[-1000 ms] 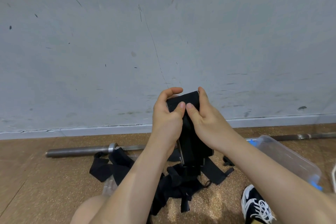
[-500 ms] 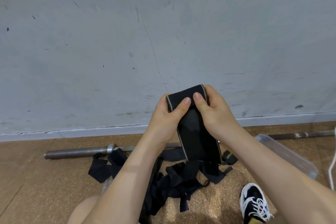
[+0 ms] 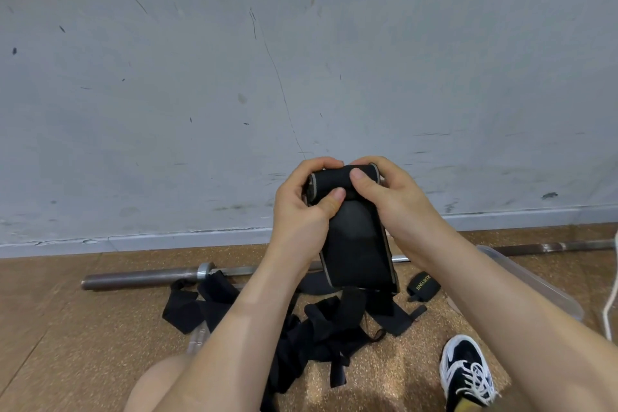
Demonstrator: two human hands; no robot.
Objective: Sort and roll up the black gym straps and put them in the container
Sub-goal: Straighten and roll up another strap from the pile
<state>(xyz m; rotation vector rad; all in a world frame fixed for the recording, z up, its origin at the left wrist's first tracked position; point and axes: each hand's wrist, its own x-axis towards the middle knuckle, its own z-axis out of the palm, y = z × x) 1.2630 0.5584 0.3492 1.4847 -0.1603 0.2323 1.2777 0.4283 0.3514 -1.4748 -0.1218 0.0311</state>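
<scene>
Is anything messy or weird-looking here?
Yes. A heap of black straps lies tangled and unrolled on the floor, left of the clear container. The left hand and right hand grip one wide strap, only its top rolled. The wall is scuffed.

Black strap [image 3: 356, 241] with pale edging, grey scuffed wall [image 3: 301, 60], speckled brown floor [image 3: 83, 328], black-and-white shoe [image 3: 466, 368]
</scene>
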